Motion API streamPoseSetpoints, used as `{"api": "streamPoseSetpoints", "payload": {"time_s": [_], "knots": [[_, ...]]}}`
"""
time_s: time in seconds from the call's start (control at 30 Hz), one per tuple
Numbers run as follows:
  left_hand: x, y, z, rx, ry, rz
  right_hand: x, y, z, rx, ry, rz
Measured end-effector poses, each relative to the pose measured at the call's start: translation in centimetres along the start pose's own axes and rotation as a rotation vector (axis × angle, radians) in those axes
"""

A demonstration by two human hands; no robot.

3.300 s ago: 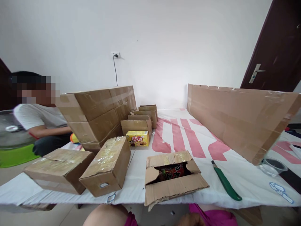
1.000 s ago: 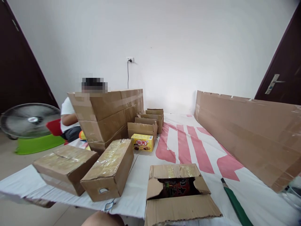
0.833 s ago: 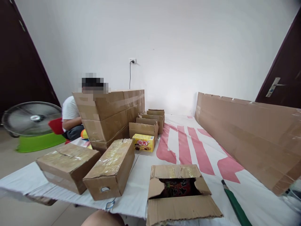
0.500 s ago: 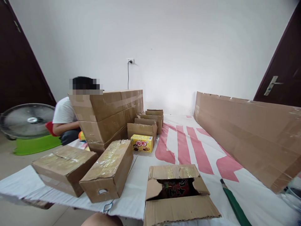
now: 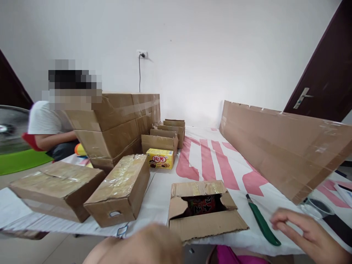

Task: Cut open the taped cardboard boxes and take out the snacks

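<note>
Rightward of open carton (image 5: pixel 205 224), I see right hand (image 5: pixel 305 231) half-curled, empty; hasty sweep could knock green knife (image 5: pixel 261 222); left hand (image 5: pixel 154 245) too blurred to tell.

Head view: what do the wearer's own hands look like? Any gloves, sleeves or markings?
Both look bare. The right hand has slim fingers, with no glove, and no sleeve on the part of the forearm in view. The left hand is motion-blurred: no glove shows, but small markings can't be made out.

Black plug (image 5: pixel 142 55) in white socket (image 5: pixel 139 53)
</note>
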State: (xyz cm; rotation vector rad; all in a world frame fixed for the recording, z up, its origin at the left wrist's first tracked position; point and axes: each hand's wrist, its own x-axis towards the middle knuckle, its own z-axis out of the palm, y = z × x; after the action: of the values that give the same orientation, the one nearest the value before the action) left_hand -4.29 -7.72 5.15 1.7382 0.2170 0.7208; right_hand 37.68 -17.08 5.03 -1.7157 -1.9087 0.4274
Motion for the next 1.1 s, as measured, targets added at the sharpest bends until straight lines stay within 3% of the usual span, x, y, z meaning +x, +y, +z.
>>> {"api": "streamPoseSetpoints", "payload": {"time_s": [0.03, 0.1, 0.13, 0.2, 0.3, 0.4, 0.57, 0.67, 0.8, 0.97, 1.03, 1.1], "knots": [[0.8, 1.0, -1.0, 0.034, 0.046, 0.027, 1.5, -2.5, -0.2, 0.002, -0.076, -0.068], [2.7, 2.0, -2.5, 0.291, 0.287, 0.09, 4.6, -7.6, 0.4, 0.015, -0.2, -0.247], [3.6, 2.0, -3.1, 0.417, 0.352, 0.042, 6.1, -9.9, 1.2, 0.011, -0.26, -0.332], [4.9, 0.9, -3.9, 0.555, 0.333, -0.077, 8.8, -13.5, 3.4, -0.029, -0.43, -0.427], [5.4, -1.7, -4.3, 0.628, 0.246, -0.224, 11.4, -16.0, 6.6, -0.169, -0.636, -0.403], [5.0, -3.5, -4.5, 0.599, 0.331, -0.21, 12.4, -16.5, 8.1, -0.345, -0.646, -0.405], [5.3, -5.9, -5.1, 0.353, 0.638, -0.141, 13.3, -15.4, 8.5, -0.532, -0.341, -0.433], [6.2, -8.2, -5.8, 0.164, 0.816, -0.183, 14.4, -14.5, 8.6, -0.579, -0.402, -0.484], [7.1, -10.5, -6.3, 0.045, 0.836, -0.182, 15.6, -13.5, 9.2, -0.709, -0.556, -0.503], [7.2, -10.7, -6.0, -0.022, 0.845, -0.123, 16.2, -12.6, 10.2, -0.831, -0.574, -0.548], [7.2, -10.4, -5.8, -0.02, 0.869, -0.093, 16.1, -12.7, 9.9, -0.8, -0.516, -0.582], [7.1, -10.1, -5.9, -0.005, 0.922, -0.069, 15.9, -12.9, 8.7, -0.687, -0.347, -0.642]]}}
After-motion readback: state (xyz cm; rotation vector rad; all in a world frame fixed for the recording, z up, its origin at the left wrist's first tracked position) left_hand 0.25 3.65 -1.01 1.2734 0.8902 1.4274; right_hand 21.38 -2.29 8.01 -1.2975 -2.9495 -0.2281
